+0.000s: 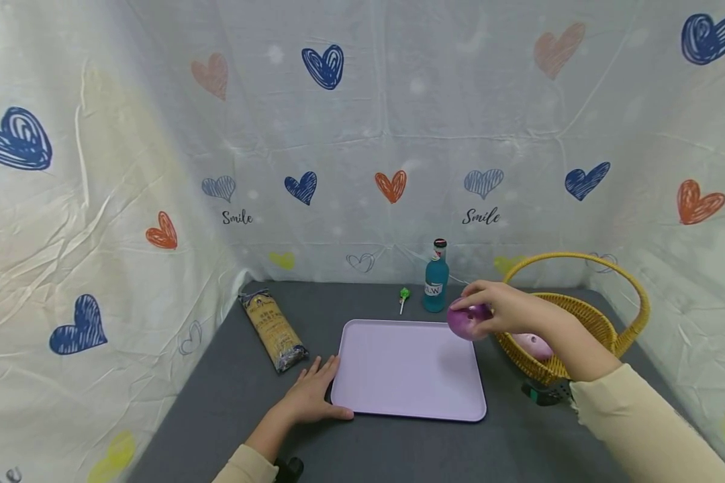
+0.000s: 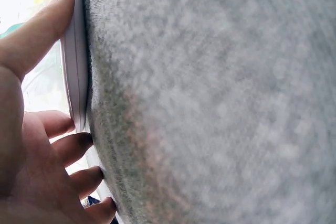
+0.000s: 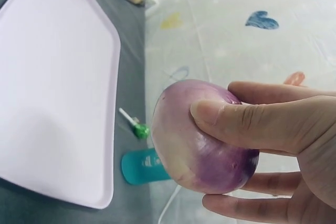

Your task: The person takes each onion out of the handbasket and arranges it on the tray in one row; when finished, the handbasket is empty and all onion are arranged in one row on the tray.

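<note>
My right hand (image 1: 507, 308) grips a round purple onion-like item (image 1: 466, 322) above the right back corner of the lilac tray (image 1: 407, 369). In the right wrist view the thumb of my hand (image 3: 273, 129) presses the near side of the purple item (image 3: 197, 140), with fingers behind and under it. My left hand (image 1: 311, 396) touches the tray's left front corner, fingers spread. The left wrist view has the left hand (image 2: 42, 166) with its thumb on the tray rim (image 2: 76, 66).
A yellow wicker basket (image 1: 631, 329) on the right holds a pink item (image 1: 533, 345). Behind the tray stand a blue bottle (image 1: 436, 282) and a green lollipop (image 1: 404, 294). A yellow packet (image 1: 272, 325) lies left of the tray. A heart-patterned curtain hangs behind.
</note>
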Action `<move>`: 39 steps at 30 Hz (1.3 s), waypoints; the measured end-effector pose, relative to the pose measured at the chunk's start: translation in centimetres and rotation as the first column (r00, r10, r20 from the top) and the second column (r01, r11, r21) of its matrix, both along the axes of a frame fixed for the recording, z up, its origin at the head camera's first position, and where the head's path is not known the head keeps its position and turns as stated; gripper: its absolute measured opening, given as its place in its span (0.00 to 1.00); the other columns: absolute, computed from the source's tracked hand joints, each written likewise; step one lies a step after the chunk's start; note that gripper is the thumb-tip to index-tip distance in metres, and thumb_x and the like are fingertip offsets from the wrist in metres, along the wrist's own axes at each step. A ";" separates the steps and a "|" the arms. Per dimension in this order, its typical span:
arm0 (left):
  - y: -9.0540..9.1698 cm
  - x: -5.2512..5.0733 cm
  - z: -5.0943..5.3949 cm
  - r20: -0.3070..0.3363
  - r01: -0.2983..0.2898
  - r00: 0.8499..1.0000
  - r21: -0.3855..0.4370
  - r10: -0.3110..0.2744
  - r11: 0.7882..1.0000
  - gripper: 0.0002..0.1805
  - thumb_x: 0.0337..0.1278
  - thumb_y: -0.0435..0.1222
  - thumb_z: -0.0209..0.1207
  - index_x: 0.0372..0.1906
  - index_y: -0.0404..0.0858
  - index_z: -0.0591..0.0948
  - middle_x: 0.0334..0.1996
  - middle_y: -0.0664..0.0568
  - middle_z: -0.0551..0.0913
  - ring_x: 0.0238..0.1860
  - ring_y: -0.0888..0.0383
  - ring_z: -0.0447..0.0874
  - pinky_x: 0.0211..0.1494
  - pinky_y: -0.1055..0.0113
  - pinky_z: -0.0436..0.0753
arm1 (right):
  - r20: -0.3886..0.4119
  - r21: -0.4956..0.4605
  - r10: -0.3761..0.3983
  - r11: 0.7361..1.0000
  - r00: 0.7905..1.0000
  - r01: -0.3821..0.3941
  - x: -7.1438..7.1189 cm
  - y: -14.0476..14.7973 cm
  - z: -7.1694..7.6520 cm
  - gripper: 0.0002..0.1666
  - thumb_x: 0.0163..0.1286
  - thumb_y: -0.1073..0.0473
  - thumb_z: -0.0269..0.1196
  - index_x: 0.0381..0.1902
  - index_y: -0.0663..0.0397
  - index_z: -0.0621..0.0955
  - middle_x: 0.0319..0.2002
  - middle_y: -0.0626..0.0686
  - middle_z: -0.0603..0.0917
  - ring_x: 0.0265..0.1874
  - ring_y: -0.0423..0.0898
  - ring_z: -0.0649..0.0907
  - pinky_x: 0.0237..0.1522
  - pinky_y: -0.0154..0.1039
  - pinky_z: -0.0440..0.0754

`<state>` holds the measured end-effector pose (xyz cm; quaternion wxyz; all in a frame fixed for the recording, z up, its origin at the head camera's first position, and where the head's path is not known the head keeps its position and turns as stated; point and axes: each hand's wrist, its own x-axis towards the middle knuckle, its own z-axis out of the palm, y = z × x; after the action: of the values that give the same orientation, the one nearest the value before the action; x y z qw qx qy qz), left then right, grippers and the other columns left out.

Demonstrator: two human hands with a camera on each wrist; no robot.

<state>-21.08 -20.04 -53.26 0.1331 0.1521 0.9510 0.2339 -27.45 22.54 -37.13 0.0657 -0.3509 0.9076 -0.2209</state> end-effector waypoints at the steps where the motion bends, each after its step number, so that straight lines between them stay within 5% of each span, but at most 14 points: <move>1: 0.0 0.0 0.0 -0.002 0.001 1.000 -0.001 -0.001 1.000 0.68 0.39 0.67 0.72 0.81 0.37 0.54 0.80 0.42 0.56 0.80 0.35 0.45 0.77 0.33 0.49 | 0.004 0.002 0.001 1.000 1.000 -0.001 0.0 -0.2 0.0 0.28 0.60 0.59 0.76 0.59 0.44 0.85 0.59 0.60 0.78 0.54 0.56 0.79 0.48 0.47 0.88; 31: 0.1 0.2 0.0 0.015 0.004 1.000 0.037 -0.004 0.999 0.68 0.40 0.65 0.73 0.80 0.36 0.53 0.80 0.41 0.54 0.80 0.34 0.42 0.76 0.30 0.47 | -0.026 0.010 0.074 0.997 0.997 -0.074 -1.4 -4.8 -1.6 0.28 0.60 0.60 0.75 0.59 0.43 0.85 0.63 0.63 0.76 0.60 0.63 0.76 0.52 0.53 0.85; 39: 0.1 0.0 -0.1 0.014 0.000 1.000 0.030 -0.001 1.000 0.68 0.40 0.66 0.72 0.81 0.36 0.53 0.80 0.42 0.54 0.81 0.34 0.42 0.76 0.31 0.46 | -0.007 -0.019 0.087 0.996 0.996 -0.087 -1.5 -6.5 -1.4 0.27 0.60 0.60 0.75 0.59 0.42 0.85 0.61 0.57 0.76 0.59 0.57 0.76 0.52 0.50 0.85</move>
<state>-21.06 -19.99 -53.41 0.1378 0.1527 0.9464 0.2491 -28.92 16.07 -38.57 0.0689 -0.3912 0.8896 -0.2253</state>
